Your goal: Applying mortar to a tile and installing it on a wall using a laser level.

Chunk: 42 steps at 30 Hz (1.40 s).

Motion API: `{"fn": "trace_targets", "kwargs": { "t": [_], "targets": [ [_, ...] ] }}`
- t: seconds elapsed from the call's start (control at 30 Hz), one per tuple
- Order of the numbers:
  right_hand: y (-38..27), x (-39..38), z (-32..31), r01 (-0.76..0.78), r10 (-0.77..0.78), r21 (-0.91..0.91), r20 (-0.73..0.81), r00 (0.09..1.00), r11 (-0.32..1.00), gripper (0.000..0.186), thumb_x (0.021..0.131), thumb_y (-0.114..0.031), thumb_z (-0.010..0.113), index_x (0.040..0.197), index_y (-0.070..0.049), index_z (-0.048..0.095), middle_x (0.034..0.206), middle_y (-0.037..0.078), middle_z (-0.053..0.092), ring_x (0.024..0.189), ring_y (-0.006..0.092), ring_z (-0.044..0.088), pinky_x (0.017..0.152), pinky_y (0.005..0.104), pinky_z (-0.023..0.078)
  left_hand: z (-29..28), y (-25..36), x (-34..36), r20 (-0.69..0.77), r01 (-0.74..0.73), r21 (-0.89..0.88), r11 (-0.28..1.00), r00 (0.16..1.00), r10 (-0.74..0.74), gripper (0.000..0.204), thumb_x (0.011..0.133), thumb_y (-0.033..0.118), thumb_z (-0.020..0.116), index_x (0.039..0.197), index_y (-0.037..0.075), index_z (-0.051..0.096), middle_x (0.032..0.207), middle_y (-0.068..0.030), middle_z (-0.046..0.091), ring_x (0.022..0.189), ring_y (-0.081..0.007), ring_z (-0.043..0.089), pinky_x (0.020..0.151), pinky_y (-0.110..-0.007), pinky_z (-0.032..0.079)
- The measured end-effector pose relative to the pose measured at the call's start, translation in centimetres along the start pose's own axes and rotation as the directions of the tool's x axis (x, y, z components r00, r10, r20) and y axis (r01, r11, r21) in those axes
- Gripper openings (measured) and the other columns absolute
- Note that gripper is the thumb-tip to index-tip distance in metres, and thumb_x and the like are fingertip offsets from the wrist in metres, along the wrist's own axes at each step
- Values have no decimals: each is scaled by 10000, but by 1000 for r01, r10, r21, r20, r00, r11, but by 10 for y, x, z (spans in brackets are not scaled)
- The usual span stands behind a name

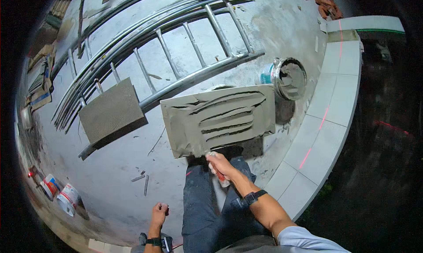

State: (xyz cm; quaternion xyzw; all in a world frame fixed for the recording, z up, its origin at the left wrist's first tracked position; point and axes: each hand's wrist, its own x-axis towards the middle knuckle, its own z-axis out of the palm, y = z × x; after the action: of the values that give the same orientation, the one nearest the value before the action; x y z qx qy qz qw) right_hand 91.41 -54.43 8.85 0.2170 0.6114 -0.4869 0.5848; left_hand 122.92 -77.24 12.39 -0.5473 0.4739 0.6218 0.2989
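Observation:
My right hand (220,165) is closed round the red and pale handle of a trowel (223,180). Its blade cannot be told apart from the grey mortar at the near edge of a rectangular tile (169,114). Wet mortar (229,116) coats the tile's face, with long dark grooves and ridges across its middle and right. Down at the left, away from the tile, my left hand (159,213) is curled into a loose fist, with nothing seen in it.
Beyond the tile lies a metal ladder (198,72); a second grey slab (110,112) rests across its near end. A mortar bucket (291,79) stands behind right. Pale laid tiles (304,154) with a red laser line border a dark area. Two buckets (68,199) stand far left.

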Motion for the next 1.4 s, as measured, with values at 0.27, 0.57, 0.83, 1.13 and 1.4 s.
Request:
{"fn": "trace_targets", "kwargs": {
  "t": [0.27,0.57,0.83,1.13,1.4],
  "targets": [
    [-5,-36,-154,-219,-622,-948,-318,716,232,410,839,-378,581,1021,-13,533,732,200,649,676,382,640,579,481,503,-16,-19,10,-19,-21,22,1000,1000,21,175,906,157,563,794,28,522,686,-64,575,594,-139,565,543,-278,480],
    [23,-25,-140,105,71,620,-253,965,777,317,891,-471,507,864,-156,483,596,-25,447,475,118,439,431,283,372,-18,-12,13,15,-29,131,991,1000,27,210,906,191,569,788,25,519,703,-81,600,588,-143,569,551,-280,489],
    [55,-20,-51,108,-124,-257,-48,991,960,326,884,-386,551,895,-64,509,615,60,580,478,215,553,471,342,454,4,-3,1,-2,-35,188,981,999,36,215,906,209,567,811,18,543,706,-79,613,589,-138,574,563,-279,488],
    [70,-55,-205,70,-180,-209,-571,801,975,318,868,-394,565,901,-82,513,631,95,577,476,207,562,443,367,457,10,-39,-13,-68,-66,153,986,995,77,213,896,215,591,863,7,561,733,-80,609,634,-151,590,587,-290,497],
    [120,-31,-8,-36,-38,646,101,994,762,288,895,-422,536,879,-141,471,572,-23,422,432,107,406,419,270,368,34,-97,-27,-14,-54,191,980,998,57,229,894,217,579,820,1,562,729,-81,612,636,-151,589,599,-281,497]
  ]
}}
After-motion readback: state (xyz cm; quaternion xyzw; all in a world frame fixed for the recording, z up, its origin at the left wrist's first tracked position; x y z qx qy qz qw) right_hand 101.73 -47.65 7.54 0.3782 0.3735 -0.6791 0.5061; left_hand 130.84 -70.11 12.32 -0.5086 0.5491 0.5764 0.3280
